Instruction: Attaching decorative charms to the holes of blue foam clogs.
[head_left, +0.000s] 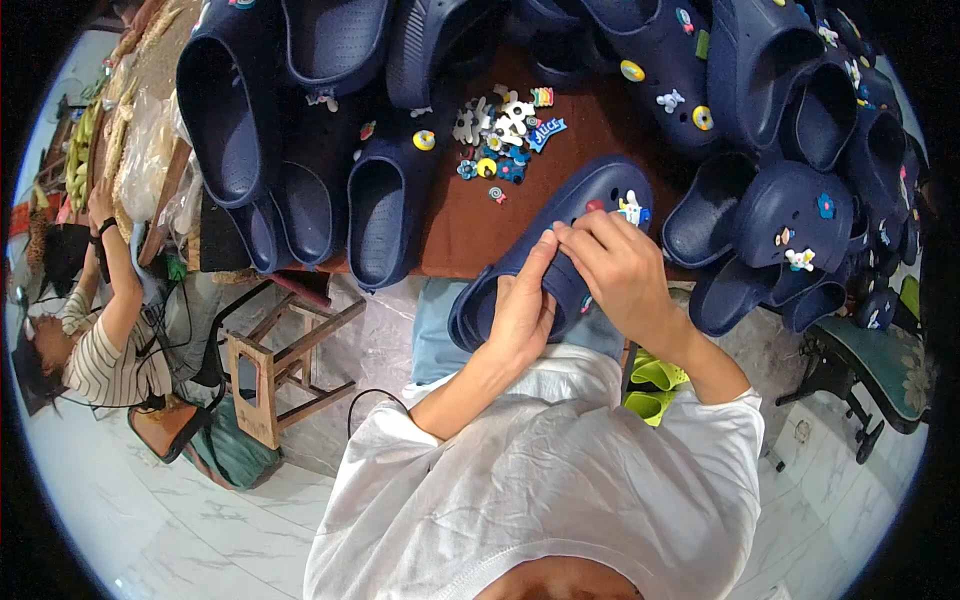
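Note:
A navy clog [578, 183] rests tilted at the table's near edge, its toe pointing away from me. My left hand [524, 303] grips it at the opening, thumb on top and fingers reaching inside. My right hand [622, 272] bends over the upper, its fingertips pinched close to my left thumb. Whatever lies between those fingertips is hidden. A white-and-blue charm [632, 208] and a red charm [595, 206] sit on the toe, and another small charm [586, 302] shows on the side. Beyond the clog lies a pile of loose charms [510, 122], with a round swirl charm [497, 194] apart from it.
Navy clogs [378, 222] crowd the brown-covered table [460, 240] on the left, and more charm-decorated clogs [795, 215] stack on the right. A wooden stool [258, 385] stands at left, near another person [110, 345] reaching up. Lime-green clogs [655, 375] are below; a green seat [875, 370] is at right.

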